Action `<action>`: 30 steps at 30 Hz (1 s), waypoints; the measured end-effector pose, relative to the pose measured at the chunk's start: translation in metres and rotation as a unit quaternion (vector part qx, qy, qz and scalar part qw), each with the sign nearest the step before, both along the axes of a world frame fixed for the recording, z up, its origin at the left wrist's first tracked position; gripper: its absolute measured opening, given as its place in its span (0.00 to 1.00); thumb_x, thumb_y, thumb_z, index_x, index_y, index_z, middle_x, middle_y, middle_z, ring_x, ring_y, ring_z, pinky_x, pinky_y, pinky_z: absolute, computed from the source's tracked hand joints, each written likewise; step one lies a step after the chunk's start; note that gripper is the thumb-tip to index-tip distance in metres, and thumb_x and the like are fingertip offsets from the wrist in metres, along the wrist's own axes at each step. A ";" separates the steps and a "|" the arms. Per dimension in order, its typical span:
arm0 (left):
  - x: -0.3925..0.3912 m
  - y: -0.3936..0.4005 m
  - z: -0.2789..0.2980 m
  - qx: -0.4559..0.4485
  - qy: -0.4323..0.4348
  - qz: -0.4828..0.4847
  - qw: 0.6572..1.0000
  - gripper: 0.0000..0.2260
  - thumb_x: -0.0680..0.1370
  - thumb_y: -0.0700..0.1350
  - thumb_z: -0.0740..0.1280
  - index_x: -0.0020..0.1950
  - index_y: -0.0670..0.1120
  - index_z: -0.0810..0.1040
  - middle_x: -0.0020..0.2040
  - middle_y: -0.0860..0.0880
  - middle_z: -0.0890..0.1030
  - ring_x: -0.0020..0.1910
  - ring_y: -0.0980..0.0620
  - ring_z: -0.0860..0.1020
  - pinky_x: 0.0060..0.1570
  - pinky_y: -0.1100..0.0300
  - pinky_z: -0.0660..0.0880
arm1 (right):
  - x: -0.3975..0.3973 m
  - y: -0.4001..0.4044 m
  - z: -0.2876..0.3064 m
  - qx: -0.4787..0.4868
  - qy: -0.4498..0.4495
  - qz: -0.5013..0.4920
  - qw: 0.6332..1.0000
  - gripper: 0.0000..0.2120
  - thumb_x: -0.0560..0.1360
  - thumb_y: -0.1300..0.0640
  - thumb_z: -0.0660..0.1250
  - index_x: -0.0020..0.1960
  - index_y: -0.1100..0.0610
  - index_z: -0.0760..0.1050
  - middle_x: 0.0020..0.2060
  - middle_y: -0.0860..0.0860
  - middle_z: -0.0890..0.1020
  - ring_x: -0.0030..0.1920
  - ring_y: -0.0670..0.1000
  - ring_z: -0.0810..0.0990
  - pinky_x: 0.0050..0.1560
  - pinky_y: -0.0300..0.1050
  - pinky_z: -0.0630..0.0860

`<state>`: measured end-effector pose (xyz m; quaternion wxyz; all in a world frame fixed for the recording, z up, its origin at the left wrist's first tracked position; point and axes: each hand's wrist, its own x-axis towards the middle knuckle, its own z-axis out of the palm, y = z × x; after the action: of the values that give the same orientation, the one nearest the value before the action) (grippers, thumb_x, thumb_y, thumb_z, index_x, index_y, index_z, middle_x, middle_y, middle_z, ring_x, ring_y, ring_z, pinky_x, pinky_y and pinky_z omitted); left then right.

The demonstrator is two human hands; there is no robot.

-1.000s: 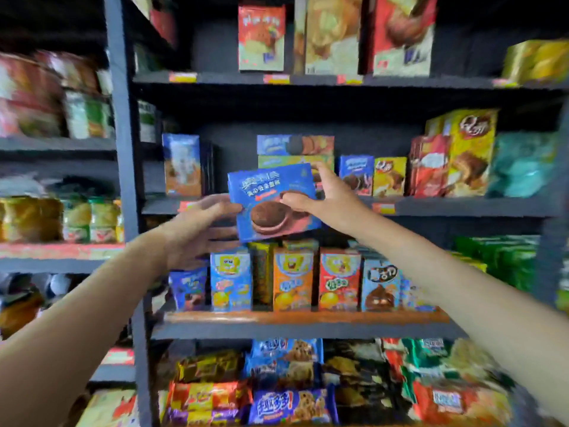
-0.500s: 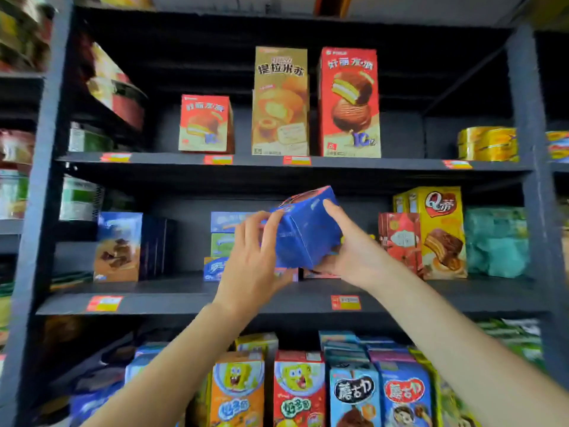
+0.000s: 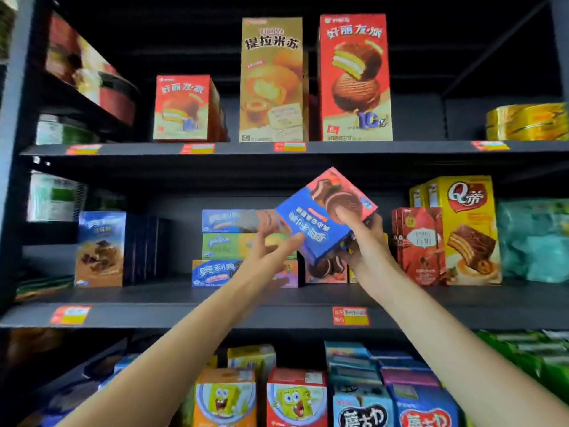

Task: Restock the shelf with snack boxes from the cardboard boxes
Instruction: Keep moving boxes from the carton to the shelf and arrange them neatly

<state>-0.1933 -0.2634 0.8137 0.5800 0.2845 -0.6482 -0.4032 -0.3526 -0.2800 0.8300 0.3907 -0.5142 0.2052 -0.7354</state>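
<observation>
A blue cookie box (image 3: 320,220) with a pink end and a chocolate sandwich cookie picture hangs tilted in front of the middle shelf (image 3: 184,315). My right hand (image 3: 360,238) grips it from the right, thumb pressed on the cookie picture, fingers wrapped behind. My left hand (image 3: 271,251) reaches up beside the box's lower left corner with fingers spread; its fingertips touch the box edge. Behind them lies a stack of three flat cookie boxes (image 3: 228,248) in blue, green and blue on the middle shelf.
Tall red and gold cake boxes (image 3: 354,78) stand on the upper shelf. A blue-brown box (image 3: 100,248) stands at middle left, red and yellow boxes (image 3: 462,232) at middle right. Cartoon-printed snack boxes (image 3: 295,399) fill the lower shelf. A bare stretch of shelf lies between the left box and the stack.
The view has tilted up. The box has turned so its printed face shows and has shifted right. My left hand has slid from the box's side to its lower corner.
</observation>
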 end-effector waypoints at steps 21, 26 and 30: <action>-0.017 -0.039 0.078 -0.172 -0.192 0.090 0.962 0.15 0.75 0.48 0.69 0.61 0.46 0.75 0.56 0.48 0.77 0.54 0.54 0.75 0.45 0.68 0.71 | -0.067 -0.018 0.024 -0.018 0.261 -0.203 0.944 0.46 0.61 0.53 0.79 0.73 0.51 0.59 0.57 0.46 0.78 0.58 0.45 0.78 0.62 0.45 0.73; -0.020 -0.060 0.049 -0.152 -0.234 0.047 0.959 0.14 0.77 0.42 0.66 0.62 0.42 0.76 0.54 0.47 0.79 0.52 0.54 0.76 0.51 0.67 0.73 | -0.069 -0.037 0.026 -0.051 0.190 -0.226 0.954 0.30 0.63 0.55 0.78 0.61 0.50 0.69 0.49 0.45 0.82 0.49 0.44 0.81 0.49 0.39 0.77; -0.030 -0.072 0.045 -0.209 -0.216 0.110 0.947 0.18 0.76 0.36 0.65 0.67 0.41 0.71 0.56 0.45 0.79 0.45 0.56 0.76 0.38 0.77 0.72 | -0.050 -0.053 0.035 -0.085 0.224 -0.215 0.947 0.20 0.67 0.55 0.76 0.55 0.48 0.72 0.46 0.44 0.82 0.47 0.43 0.82 0.45 0.38 0.78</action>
<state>-0.2234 -0.3354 0.8585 0.5135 0.3069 -0.7921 -0.1214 -0.4026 -0.3332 0.8650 0.1226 -0.6403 0.3300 -0.6827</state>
